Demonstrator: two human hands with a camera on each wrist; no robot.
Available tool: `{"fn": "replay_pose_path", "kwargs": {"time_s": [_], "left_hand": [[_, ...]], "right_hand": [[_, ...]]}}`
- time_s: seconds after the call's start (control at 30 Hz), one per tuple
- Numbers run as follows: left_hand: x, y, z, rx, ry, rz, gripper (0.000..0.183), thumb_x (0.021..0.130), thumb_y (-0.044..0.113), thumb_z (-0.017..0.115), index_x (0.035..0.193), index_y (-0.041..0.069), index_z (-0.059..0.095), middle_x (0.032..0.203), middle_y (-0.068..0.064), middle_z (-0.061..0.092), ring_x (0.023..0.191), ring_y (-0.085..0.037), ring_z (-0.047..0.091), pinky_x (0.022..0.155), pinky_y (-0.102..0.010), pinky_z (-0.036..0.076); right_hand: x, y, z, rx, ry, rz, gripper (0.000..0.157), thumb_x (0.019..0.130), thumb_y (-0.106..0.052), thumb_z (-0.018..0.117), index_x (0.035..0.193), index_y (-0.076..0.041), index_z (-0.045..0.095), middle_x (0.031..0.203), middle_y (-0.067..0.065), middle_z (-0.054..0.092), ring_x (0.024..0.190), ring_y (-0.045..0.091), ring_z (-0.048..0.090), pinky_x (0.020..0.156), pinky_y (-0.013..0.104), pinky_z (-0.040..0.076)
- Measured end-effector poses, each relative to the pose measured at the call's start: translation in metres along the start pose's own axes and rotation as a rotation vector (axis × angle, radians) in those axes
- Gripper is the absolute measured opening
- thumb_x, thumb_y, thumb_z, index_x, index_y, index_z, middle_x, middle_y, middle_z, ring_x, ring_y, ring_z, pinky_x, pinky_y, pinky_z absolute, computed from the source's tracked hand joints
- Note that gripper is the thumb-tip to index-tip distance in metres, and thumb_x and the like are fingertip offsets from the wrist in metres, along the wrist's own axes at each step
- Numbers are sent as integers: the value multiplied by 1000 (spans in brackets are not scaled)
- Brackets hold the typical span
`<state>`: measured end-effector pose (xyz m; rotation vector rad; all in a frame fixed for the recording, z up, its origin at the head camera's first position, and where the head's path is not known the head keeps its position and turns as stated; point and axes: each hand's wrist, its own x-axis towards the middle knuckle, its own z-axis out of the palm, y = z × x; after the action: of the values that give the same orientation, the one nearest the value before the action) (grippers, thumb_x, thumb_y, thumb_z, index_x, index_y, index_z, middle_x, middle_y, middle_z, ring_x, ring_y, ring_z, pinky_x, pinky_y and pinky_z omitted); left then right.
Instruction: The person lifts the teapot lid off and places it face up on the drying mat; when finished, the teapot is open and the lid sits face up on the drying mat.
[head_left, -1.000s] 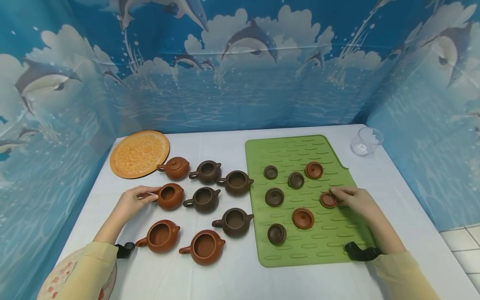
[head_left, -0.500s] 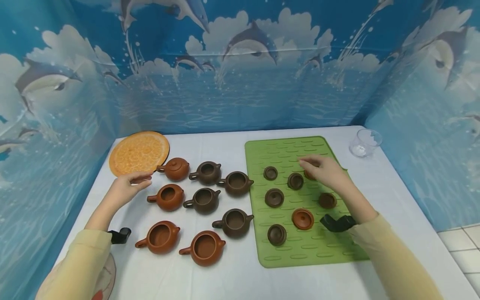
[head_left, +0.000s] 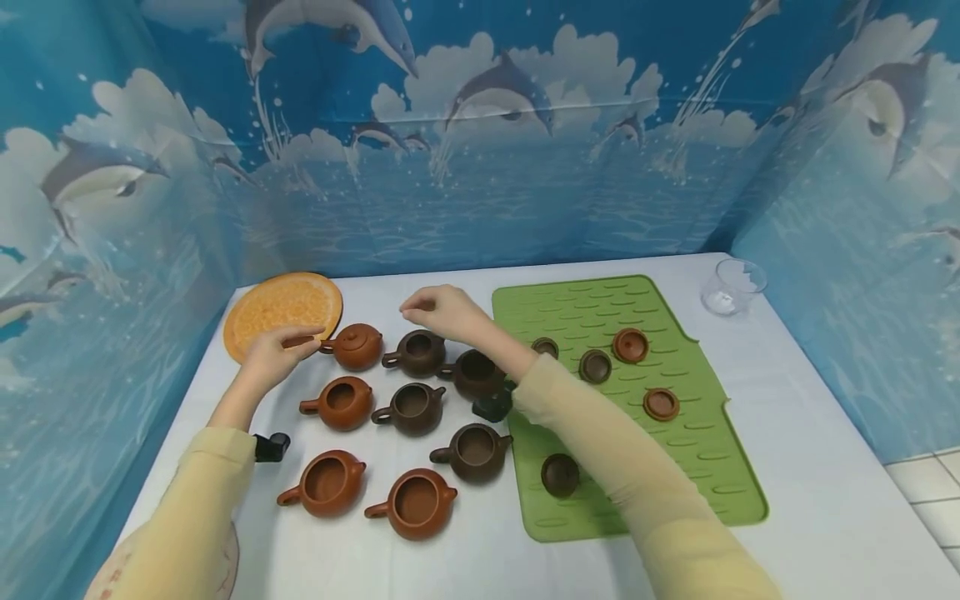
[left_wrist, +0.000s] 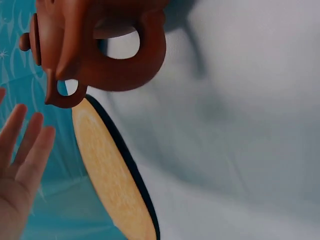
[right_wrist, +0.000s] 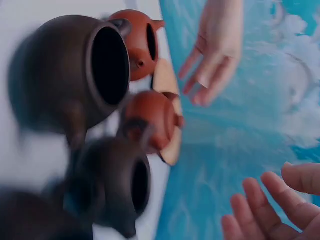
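A lidded reddish-brown teapot (head_left: 357, 346) stands at the back left of the tabletop. My left hand (head_left: 276, 357) hovers by its handle; the left wrist view shows loosely extended fingers (left_wrist: 31, 155) apart from the handle. Past the back of a lidless dark brown teapot (head_left: 417, 353), my right hand (head_left: 450, 313) hangs in the air, holding nothing that shows. Fingers (right_wrist: 260, 205) of that hand are relaxed in the right wrist view. Several other lidless teapots, such as this reddish one (head_left: 343, 403), stand in rows. Lids, among them a reddish lid (head_left: 631, 345), lie on a green mat.
The green mat (head_left: 697, 467) covers the table's right part, partly under my right sleeve. A round orange mat (head_left: 279, 307) lies at the back left. At the back right stands a clear glass cup (head_left: 733, 287). A blue dolphin-print curtain (head_left: 480, 200) surrounds the table.
My right hand has let go of the small reddish lid on the mat and swept left over the teapots. My left hand has left one reddish teapot's handle and moved back to the lidded teapot.
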<state>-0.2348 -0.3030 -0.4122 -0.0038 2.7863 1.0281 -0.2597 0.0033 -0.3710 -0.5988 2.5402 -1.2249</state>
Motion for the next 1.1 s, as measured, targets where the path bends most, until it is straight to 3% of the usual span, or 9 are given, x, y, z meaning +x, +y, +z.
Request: {"fn": "replay_pose_path", "kwargs": {"time_s": [0.17, 0.4, 0.57, 0.8, 0.97, 1.1], "left_hand": [[10, -1, 7, -12, -42, -43, 48, 101, 38, 55, 143, 15, 53, 148, -21, 47, 136, -42, 42, 107, -59, 40], [20, -5, 17, 47, -47, -31, 41, 101, 23, 58, 138, 7, 57, 143, -23, 52, 134, -44, 44, 108, -59, 39], [23, -4, 22, 72, -25, 4, 35, 100, 16, 58, 133, 5, 61, 139, -24, 55, 130, -44, 48, 106, -58, 40], [24, -2, 25, 71, 6, -41, 31, 101, 15, 56, 129, 5, 64, 139, -23, 56, 133, -43, 45, 109, -58, 38], [26, -1, 25, 87, 5, -34, 31, 100, 16, 58, 128, 5, 65, 138, -22, 57, 132, -42, 47, 108, -57, 39], [29, -1, 24, 93, 5, -31, 31, 99, 16, 59, 127, 4, 66, 136, -22, 58, 130, -42, 49, 107, -56, 41]], "right_hand": [[33, -17, 44, -59, -44, 20, 27, 101, -25, 57, 121, -11, 69, 117, 5, 70, 107, 19, 65, 89, 31, 54], [58, -30, 81, -193, -54, 84, 28, 100, -24, 59, 123, -11, 68, 121, 4, 70, 111, 17, 64, 88, 26, 54], [66, -34, 88, -256, -67, 111, 34, 101, -23, 57, 131, -11, 64, 129, 4, 66, 119, 17, 61, 95, 27, 52], [79, -30, 102, -353, -145, 142, 29, 98, -26, 62, 122, -12, 70, 115, 2, 71, 95, 12, 65, 77, 21, 53], [75, -37, 98, -414, -121, 129, 26, 98, -24, 61, 119, -11, 70, 115, 1, 70, 101, 13, 65, 82, 22, 54], [74, -39, 98, -455, -73, 98, 20, 96, -24, 66, 111, -11, 70, 108, 1, 71, 97, 12, 66, 76, 20, 54]]}}
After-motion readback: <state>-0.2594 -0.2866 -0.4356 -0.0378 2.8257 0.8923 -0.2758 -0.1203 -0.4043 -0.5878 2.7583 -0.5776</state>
